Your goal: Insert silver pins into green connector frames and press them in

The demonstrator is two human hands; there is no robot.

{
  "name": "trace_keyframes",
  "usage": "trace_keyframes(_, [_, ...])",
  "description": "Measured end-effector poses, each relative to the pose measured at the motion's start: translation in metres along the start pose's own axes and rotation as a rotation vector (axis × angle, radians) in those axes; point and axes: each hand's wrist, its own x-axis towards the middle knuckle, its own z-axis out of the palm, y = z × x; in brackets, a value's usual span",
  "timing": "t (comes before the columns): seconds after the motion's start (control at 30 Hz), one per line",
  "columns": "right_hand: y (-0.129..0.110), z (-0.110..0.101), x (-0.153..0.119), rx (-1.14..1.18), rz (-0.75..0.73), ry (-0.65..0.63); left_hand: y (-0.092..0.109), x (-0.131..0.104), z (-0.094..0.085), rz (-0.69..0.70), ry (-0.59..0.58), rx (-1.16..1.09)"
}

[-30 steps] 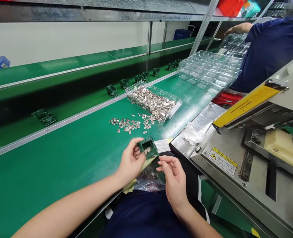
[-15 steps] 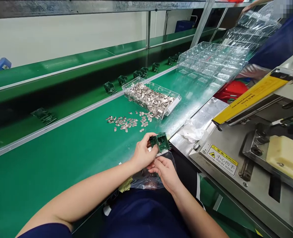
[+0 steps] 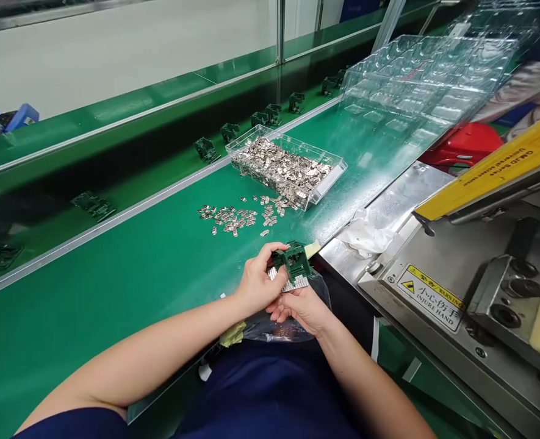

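Note:
My left hand (image 3: pixel 261 277) is closed round a green plastic frame (image 3: pixel 297 261) with a boxy open top. Along the frame's near edge runs a row of silvery metal pieces (image 3: pixel 301 281). Just beneath that edge is my right hand (image 3: pixel 299 306), its fingers curled and its thumb against the underside; whatever it may hold is hidden. Beyond both hands, small loose metal clips (image 3: pixel 233 219) lie scattered on the green work surface (image 3: pixel 160 268). Behind them a clear plastic tray (image 3: pixel 325 190) is heaped with the same clips.
Several similar green frames (image 3: pixel 205 150) stand along the conveyor beyond a metal rail. Clear blister trays (image 3: pixel 420 79) lie at the back right. A metal press with a yellow bar (image 3: pixel 493 167) and a warning label (image 3: pixel 432 297) stands close on my right, beside a crumpled white cloth (image 3: pixel 365 233).
The green frame has tilted in my left hand, showing its near row of metal pieces more. My right hand has shifted under it, its fingers curling. The view has turned slightly.

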Motion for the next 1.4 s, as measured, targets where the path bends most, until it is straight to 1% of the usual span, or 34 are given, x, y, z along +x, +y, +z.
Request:
trace_keyframes(0.1, [0.000, 0.000, 0.003, -0.039, 0.014, 0.042, -0.001, 0.000, 0.000, -0.004, 0.001, 0.009])
trace_keyframes(0.17, [0.004, -0.001, 0.006, -0.072, 0.009, 0.085, -0.001, 0.000, 0.000, -0.002, 0.002, 0.019])
trace_keyframes(0.33, [0.027, -0.012, 0.014, -0.158, -0.036, 0.228, -0.001, 0.007, -0.001, 0.035, 0.010, 0.058])
trace_keyframes(0.47, [0.041, -0.021, 0.011, -0.230, -0.063, 0.289, -0.004, 0.018, 0.000, 0.054, 0.028, 0.049])
trace_keyframes(0.57, [0.043, -0.027, 0.004, -0.328, -0.112, 0.353, -0.004, 0.023, -0.002, 0.026, 0.087, -0.058])
trace_keyframes(0.67, [0.035, -0.029, -0.010, -0.448, -0.216, 0.432, 0.001, 0.017, -0.007, -0.019, 0.170, -0.272])
trace_keyframes(0.73, [0.025, -0.023, -0.024, -0.517, -0.314, 0.475, 0.008, 0.004, -0.013, -0.048, 0.214, -0.408])
trace_keyframes(0.8, [0.012, -0.011, -0.039, -0.557, -0.437, 0.525, 0.012, -0.012, -0.018, -0.092, 0.234, -0.496])
trace_keyframes(0.87, [-0.001, 0.006, -0.052, -0.554, -0.551, 0.575, 0.014, -0.027, -0.021, -0.149, 0.211, -0.553])
trace_keyframes(0.93, [-0.012, 0.024, -0.059, -0.544, -0.644, 0.594, 0.014, -0.037, -0.022, -0.192, 0.174, -0.596])
trace_keyframes(1.03, [-0.024, 0.043, -0.060, -0.625, -0.780, 0.557, 0.014, -0.043, -0.022, -0.199, 0.130, -0.652])
trace_keyframes(1.1, [-0.027, 0.050, -0.056, -0.711, -0.903, 0.543, 0.015, -0.043, -0.023, -0.190, 0.120, -0.684])
trace_keyframes(1.17, [-0.027, 0.054, -0.050, -0.738, -0.999, 0.561, 0.016, -0.043, -0.024, -0.177, 0.121, -0.703])
trace_keyframes(1.23, [-0.025, 0.058, -0.044, -0.707, -1.018, 0.592, 0.018, -0.043, -0.025, -0.147, 0.122, -0.693])
trace_keyframes(1.4, [-0.015, 0.072, -0.032, -0.635, -0.879, 0.641, 0.020, -0.048, -0.024, -0.074, 0.122, -0.661])
